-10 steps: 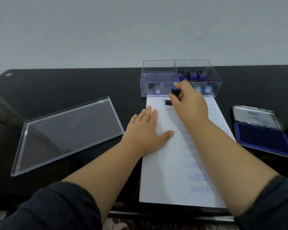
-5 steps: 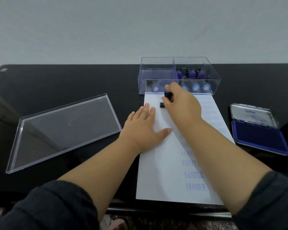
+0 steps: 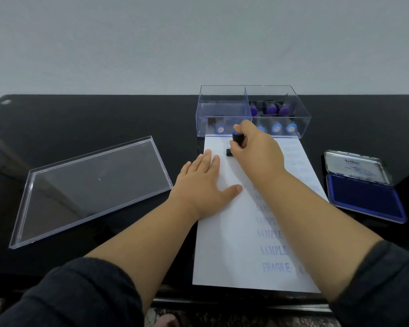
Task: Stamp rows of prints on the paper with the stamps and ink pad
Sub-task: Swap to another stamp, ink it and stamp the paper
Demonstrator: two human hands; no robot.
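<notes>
Between earlier frame and now, the stamp (image 3: 237,140) is being kept pressed at the paper's (image 3: 224,244) top edge, pinched in the right hand (image 3: 257,153). Left hand (image 3: 204,182) is being laid flat, fingers straight, on the paper; ink pad (image 3: 364,198) is lying open at right.

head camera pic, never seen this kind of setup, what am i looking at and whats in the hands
The view comes from a camera worn on a person's head, looking down at their own two bare hands; there is no machine. On the black table lies a sheet of paper already printed with blue words such as SAMPLE and FRAGILE. The left hand lies flat on the paper. The right hand grips a stamp standing on the sheet's far end. Behind is a clear box of more stamps, its clear lid to the left, an open blue ink pad to the right.
</notes>
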